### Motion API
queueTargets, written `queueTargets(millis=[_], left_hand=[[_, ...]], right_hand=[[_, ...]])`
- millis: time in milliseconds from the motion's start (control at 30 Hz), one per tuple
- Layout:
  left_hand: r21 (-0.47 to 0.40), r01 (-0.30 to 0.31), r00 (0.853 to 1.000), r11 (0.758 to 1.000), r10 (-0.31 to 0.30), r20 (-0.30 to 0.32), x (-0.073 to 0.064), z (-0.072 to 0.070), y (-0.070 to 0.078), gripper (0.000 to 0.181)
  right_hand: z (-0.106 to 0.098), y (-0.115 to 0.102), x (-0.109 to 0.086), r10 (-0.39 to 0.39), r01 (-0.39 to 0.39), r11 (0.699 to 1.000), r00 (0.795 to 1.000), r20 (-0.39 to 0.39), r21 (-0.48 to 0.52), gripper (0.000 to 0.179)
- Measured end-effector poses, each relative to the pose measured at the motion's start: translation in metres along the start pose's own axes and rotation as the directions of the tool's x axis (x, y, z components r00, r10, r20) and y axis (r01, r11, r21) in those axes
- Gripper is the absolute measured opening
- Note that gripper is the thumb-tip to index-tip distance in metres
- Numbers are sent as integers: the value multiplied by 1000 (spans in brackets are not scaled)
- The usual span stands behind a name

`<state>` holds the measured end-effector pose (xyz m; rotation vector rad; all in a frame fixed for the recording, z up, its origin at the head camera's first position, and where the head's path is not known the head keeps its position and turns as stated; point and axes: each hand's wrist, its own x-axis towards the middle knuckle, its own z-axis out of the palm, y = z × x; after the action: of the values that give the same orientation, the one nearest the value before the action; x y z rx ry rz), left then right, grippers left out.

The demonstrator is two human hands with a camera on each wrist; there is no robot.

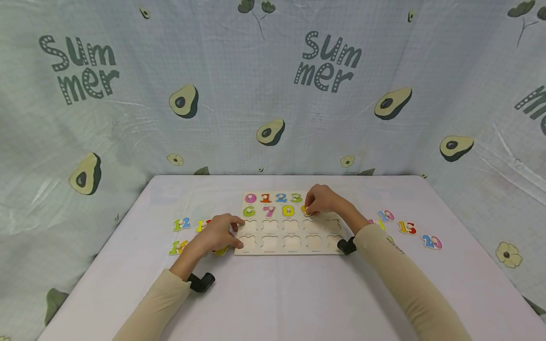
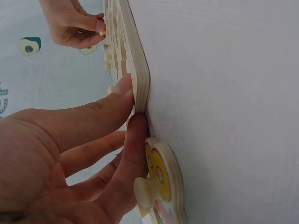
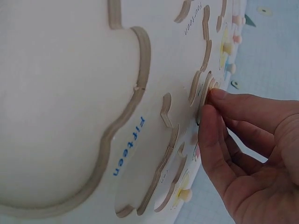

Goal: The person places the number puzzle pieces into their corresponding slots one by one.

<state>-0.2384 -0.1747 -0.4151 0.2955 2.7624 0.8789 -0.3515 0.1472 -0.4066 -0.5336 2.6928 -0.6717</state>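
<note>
A wooden number puzzle board [image 1: 279, 232] lies on the table with 0, 1, 2 and 3 in its top row and 6, 7 and 8 below. My right hand [image 1: 323, 199] pinches a yellow number piece [image 1: 304, 208], which looks like a 9, at the second row. In the right wrist view thumb and forefinger meet at this piece [image 3: 205, 100], close against the board. My left hand [image 1: 219, 232] holds the board's left edge, thumb and forefinger touching it. Beside those fingers, in the left wrist view, is a yellow-topped knobbed piece [image 2: 159, 170].
Left of the board lie several loose number pieces, among them a 12 [image 1: 181, 224]. On the right side are a 10 [image 1: 386, 216], a 15 [image 1: 407, 228] and a 20 [image 1: 432, 242], with others partly behind the right forearm. A patterned curtain [image 1: 230, 151] hangs behind the table.
</note>
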Motion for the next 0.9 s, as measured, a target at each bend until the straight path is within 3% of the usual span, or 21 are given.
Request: queueTargets(millis=[200,500,900], left_hand=[[5,-2,1000,1000,2,2,0,1,0,59],[6,-6,1000,1000,6,5,-1,0,1,59],[10,14,1000,1000,-14,1,0,1,0,59]], right_hand=[[1,0,-1,10,-10,1000,1000,0,-3,6],[0,-9,-3,-7,6,993,1000,-5,-119,7],[3,-5,-1,14,-14,998,1000,-3,-68,8]])
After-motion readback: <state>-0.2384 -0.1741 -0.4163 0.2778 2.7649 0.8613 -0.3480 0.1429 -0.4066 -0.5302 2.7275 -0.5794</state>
